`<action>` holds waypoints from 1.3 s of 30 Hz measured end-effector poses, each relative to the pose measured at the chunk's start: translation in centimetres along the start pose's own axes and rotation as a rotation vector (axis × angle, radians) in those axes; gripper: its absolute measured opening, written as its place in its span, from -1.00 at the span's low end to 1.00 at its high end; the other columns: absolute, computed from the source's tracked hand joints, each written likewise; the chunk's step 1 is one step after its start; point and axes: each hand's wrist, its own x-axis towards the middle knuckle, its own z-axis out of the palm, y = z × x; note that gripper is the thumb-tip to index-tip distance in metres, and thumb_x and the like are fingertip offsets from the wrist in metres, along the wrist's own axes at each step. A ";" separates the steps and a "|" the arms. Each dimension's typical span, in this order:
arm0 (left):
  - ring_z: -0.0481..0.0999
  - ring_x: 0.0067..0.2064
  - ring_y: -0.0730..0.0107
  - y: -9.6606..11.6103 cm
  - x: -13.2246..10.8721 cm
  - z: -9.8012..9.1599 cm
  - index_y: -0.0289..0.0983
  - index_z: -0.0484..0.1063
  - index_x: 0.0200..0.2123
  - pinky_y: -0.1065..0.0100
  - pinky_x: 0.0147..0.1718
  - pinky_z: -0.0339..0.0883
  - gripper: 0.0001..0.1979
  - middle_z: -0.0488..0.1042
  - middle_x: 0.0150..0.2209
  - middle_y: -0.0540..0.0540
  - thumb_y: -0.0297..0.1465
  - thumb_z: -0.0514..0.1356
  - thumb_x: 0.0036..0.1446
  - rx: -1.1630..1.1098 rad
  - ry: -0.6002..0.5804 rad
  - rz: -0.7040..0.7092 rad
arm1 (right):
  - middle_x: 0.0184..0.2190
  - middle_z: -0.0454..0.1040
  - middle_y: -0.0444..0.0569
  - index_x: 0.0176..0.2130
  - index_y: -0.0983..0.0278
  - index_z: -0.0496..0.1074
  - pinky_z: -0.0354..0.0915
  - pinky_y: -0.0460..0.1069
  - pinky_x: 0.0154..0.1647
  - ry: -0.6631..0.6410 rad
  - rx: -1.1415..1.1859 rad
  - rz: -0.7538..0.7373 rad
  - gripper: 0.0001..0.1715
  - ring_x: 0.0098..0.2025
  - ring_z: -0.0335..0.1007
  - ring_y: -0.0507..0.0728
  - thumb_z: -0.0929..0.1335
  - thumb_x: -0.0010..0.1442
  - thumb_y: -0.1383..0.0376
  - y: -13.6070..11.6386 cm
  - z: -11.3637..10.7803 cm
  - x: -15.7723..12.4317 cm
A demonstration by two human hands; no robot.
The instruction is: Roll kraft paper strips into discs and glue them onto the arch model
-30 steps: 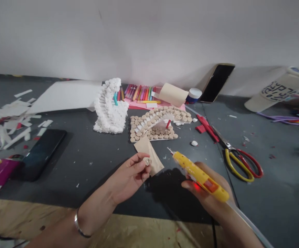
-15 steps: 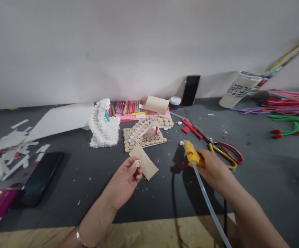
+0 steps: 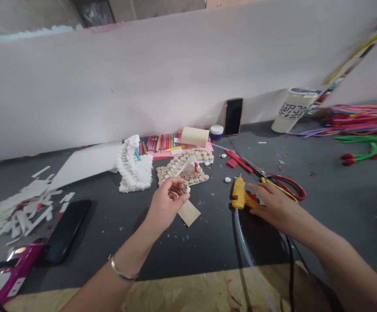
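While the head camera looks down across the dark surface (image 3: 188, 251), the left hand (image 3: 168, 203) pinches a small round wooden piece (image 3: 186, 189) in its fingertips, just above a kraft paper scrap (image 3: 188, 212). Right hand (image 3: 273, 206) is open, holding nothing, right beside a yellow hot glue gun (image 3: 239, 193) lying on the surface, near some red-handled scissors (image 3: 287, 187). Just past the left hand sits a wooden-disc arch (image 3: 183, 170).
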 end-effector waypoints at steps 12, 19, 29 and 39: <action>0.43 -0.06 0.15 -0.8 3.8 2.5 -0.24 0.26 0.10 0.18 -0.09 0.31 -0.62 0.45 -0.11 -0.18 -0.51 0.11 0.21 0.688 0.040 0.489 | -0.32 0.54 -0.06 -0.28 0.23 0.48 0.30 -0.02 -0.27 -0.061 0.480 0.022 -0.87 -0.30 0.44 0.10 0.32 0.21 0.28 -7.3 -3.4 8.4; 0.43 -0.02 0.05 -1.5 5.1 2.9 -0.30 0.24 0.17 0.10 -0.06 0.32 -0.56 0.46 -0.09 -0.26 -0.47 0.09 0.22 0.693 0.078 0.523 | -0.40 0.52 -0.11 -0.30 0.25 0.41 0.18 -0.07 -0.42 -0.078 0.572 0.098 -0.80 -0.41 0.38 0.05 0.41 0.13 0.17 -8.7 0.3 11.4; 0.44 -0.04 0.10 -2.3 5.9 3.4 -0.32 0.22 0.18 0.10 -0.04 0.33 -0.52 0.46 -0.03 -0.27 -0.55 0.05 0.18 0.726 0.119 0.556 | -0.41 0.51 -0.07 -0.35 0.24 0.35 0.21 -0.04 -0.41 -0.092 0.643 0.161 -0.80 -0.41 0.38 0.08 0.40 0.14 0.18 -9.1 2.0 12.3; 0.44 -0.07 0.06 -2.9 6.0 3.8 -0.36 0.24 0.18 0.06 -0.06 0.34 -0.58 0.48 -0.09 -0.32 -0.48 0.00 0.27 0.731 0.168 0.614 | -0.44 0.53 -0.09 -0.38 0.26 0.42 0.28 -0.05 -0.37 -0.124 0.793 0.191 -0.78 -0.42 0.40 0.06 0.36 0.15 0.15 -9.0 3.5 13.0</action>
